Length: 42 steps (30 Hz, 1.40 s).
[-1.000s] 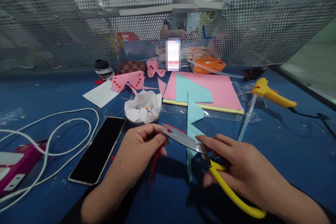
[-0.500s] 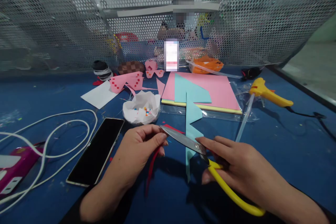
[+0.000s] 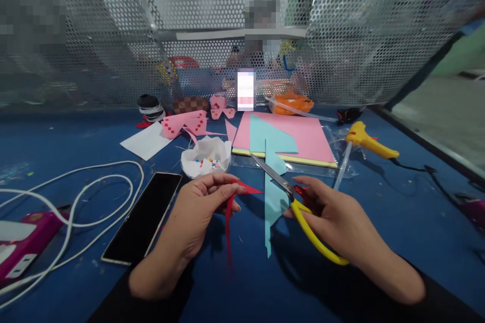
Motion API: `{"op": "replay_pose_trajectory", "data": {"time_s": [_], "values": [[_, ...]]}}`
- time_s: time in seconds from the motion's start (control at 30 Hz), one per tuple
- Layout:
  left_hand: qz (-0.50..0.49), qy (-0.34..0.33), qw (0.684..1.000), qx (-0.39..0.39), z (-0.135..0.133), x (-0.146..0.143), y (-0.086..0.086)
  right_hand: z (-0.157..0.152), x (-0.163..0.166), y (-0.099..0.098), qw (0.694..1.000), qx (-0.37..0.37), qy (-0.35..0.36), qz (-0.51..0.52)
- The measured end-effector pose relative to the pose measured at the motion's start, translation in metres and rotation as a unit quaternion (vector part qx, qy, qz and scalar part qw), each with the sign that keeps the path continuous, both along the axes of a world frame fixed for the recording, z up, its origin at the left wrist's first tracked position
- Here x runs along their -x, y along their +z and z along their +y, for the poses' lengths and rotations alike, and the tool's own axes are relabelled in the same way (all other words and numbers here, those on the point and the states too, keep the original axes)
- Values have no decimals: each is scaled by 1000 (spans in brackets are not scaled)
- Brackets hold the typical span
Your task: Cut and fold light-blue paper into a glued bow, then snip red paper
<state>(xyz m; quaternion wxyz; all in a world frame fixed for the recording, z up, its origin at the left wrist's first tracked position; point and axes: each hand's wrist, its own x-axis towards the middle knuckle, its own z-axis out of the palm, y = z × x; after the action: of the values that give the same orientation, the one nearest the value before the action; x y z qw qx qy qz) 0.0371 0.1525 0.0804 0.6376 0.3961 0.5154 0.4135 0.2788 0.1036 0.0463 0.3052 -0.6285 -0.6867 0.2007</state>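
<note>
Between thumb and fingers, my left hand (image 3: pixel 202 209) pinches a thin red paper strip (image 3: pixel 228 229); a pointed red piece (image 3: pixel 250 190) sticks out to the right of the same fingers. My right hand (image 3: pixel 335 224) is closed around yellow-handled scissors (image 3: pixel 278 178), whose blades point up and left, apart from the red paper. Something red shows at the right fingers, too hidden to name. Beneath the scissors lies a cut light-blue paper piece (image 3: pixel 273 202). A white paper-lined bowl (image 3: pixel 188 162) with small colourful bits sits just beyond my left hand.
A black-screened phone (image 3: pixel 142 219) and a white cable (image 3: pixel 70 207) lie at left. Behind are pink paper glasses (image 3: pixel 184 125) and a stack of pink sheets (image 3: pixel 312 136). At right rests a yellow glue gun (image 3: pixel 371 141). A perforated metal screen (image 3: pixel 212 5) closes off the back.
The scissors have moved away from my left fingertips, rightward, their blades now angled more upward. More of the pointed red piece shows at my left hand. The whole view has shifted slightly.
</note>
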Motion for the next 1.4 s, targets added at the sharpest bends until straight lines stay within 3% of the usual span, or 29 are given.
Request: {"op": "replay_pose_trajectory", "data": {"time_s": [0.27,0.4,0.67,0.9,1.4], "values": [[-16,-17,1000,-15,-7,-3,3,-9,4,4,994,-4,-11,112],[-26,-10,1000,-8,-7,-3,5,-32,0,0,998,-29,-42,28],[-31,-1,999,-5,-2,-3,6,-91,-20,-31,979,-73,-100,-160],[-22,14,1000,-12,-6,-12,14,-97,-18,-24,909,-116,-134,-377],[-19,-15,999,-26,-12,-26,24,-81,-15,-25,908,-84,-91,-400]]}}
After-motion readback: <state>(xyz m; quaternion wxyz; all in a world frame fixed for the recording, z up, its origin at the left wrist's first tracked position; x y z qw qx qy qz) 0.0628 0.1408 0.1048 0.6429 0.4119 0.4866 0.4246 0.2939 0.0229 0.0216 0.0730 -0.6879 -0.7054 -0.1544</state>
